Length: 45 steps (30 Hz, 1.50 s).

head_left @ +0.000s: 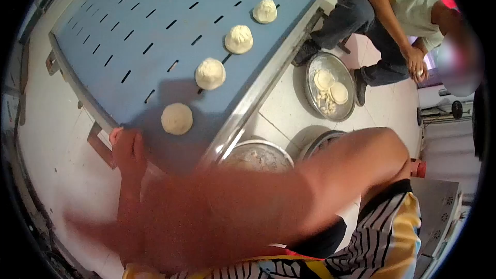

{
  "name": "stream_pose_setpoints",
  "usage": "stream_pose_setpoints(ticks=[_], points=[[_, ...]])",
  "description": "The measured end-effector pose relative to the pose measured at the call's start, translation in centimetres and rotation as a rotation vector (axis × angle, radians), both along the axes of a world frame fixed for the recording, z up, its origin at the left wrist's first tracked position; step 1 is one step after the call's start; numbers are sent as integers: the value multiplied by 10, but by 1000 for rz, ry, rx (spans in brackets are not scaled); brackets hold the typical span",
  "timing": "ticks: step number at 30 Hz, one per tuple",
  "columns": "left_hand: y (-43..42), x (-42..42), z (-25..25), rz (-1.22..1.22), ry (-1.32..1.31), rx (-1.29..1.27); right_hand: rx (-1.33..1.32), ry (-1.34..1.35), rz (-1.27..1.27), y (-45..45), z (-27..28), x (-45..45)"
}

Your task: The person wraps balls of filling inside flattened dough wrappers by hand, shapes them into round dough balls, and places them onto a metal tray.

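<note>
At the near left corner of a blue slotted tray [170, 0], my left hand [127, 147] has its fingers curled at the edge. My right hand [206, 212] is a large blur low in the view, close to the camera; its fingers are smeared by motion and I cannot see whether it holds anything. A smooth round dough piece [177, 119] lies on the tray closest to my hands. Beyond it, several pleated buns run in a line along the right side, the nearest bun [210, 74] just past the smooth piece.
Right of the tray's metal rim [258, 95], a metal basin [310, 93] on the tiled floor holds flat dough rounds and scraps. A bowl of filling [258, 157] and a dark-rimmed bowl [310, 150] stand nearer, partly behind my arm. A seated person [408, 0] has both hands together.
</note>
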State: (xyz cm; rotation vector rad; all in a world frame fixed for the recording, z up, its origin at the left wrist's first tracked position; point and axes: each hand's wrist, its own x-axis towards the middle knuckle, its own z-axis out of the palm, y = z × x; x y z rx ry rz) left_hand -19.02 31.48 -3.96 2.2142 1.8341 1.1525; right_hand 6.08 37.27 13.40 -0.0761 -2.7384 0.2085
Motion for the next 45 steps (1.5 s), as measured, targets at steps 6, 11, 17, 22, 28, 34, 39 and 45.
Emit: stream_pose_setpoints(ticks=[6, 11, 17, 22, 28, 34, 39, 45], points=[[-3, -11, -21, 49, 123, 20, 149, -143, 165, -135, 49, 16], [-4, -12, 8, -35, 116, -103, 366, -163, 165, -211, 95, 55], [-74, 11, 68, -22, 189, -91, 434, -221, 44, -264, 108, 115], [-158, 63, 138, -205, 141, -134, -385, -941, -488, -235, 63, 90], [-206, 113, 132, -313, -22, -398, -595, -314, -607, -195, -277, 138], [-201, 109, 105, -531, 238, -839, -504, -659, -667, -180, -385, 93], [-198, 107, 107, -576, 279, -912, -422, -765, -621, -172, -404, 99], [-194, 107, 111, -535, 266, -953, -321, -593, -657, -187, -402, 118]])
